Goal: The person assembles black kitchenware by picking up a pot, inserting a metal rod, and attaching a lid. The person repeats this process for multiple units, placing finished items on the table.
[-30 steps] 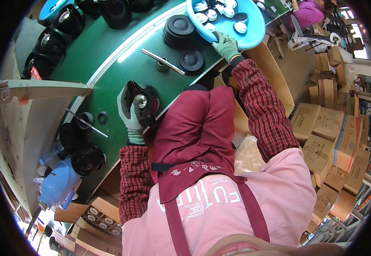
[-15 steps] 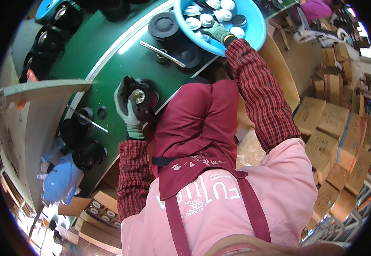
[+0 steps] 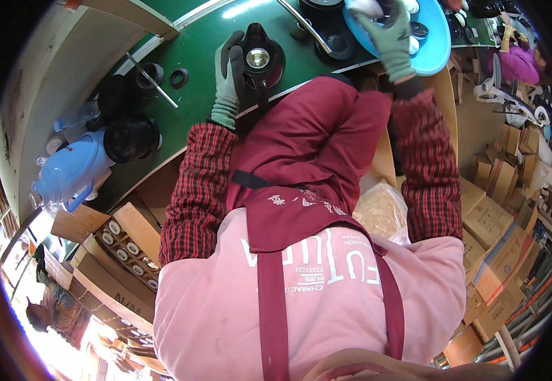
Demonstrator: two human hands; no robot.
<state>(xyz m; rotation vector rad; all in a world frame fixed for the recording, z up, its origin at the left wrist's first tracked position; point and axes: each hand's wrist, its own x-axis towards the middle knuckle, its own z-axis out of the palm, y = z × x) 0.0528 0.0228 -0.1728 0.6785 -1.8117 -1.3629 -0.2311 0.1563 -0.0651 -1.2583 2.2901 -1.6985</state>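
A black jug (image 3: 268,75) with a spout and a shiny metal neck stands upright on the green workbench (image 3: 206,47). My gloved left hand (image 3: 227,82) is cupped around its left side, fingers toward the spout. At the upper right, my gloved right hand (image 3: 391,44) is over a light blue basin (image 3: 438,60). A white round cap (image 3: 367,7) is between its fingers and thumb, partly cut off by the picture's edge. More white caps and a dark cap (image 3: 419,30) lie in the basin.
A metal rod (image 3: 304,25) and dark round parts (image 3: 337,47) lie left of the basin. Another rod (image 3: 152,80) and a black ring (image 3: 179,78) are left of the jug. A blue vacuum jug (image 3: 73,165) lies farther left. Cartons (image 3: 488,216) stand at right; a co-worker (image 3: 520,63) sits beyond.
My right hand has lifted from among the caps with a white cap in its fingers. The jug, tilted in my left hand before, now looks upright. The whole view has shifted.
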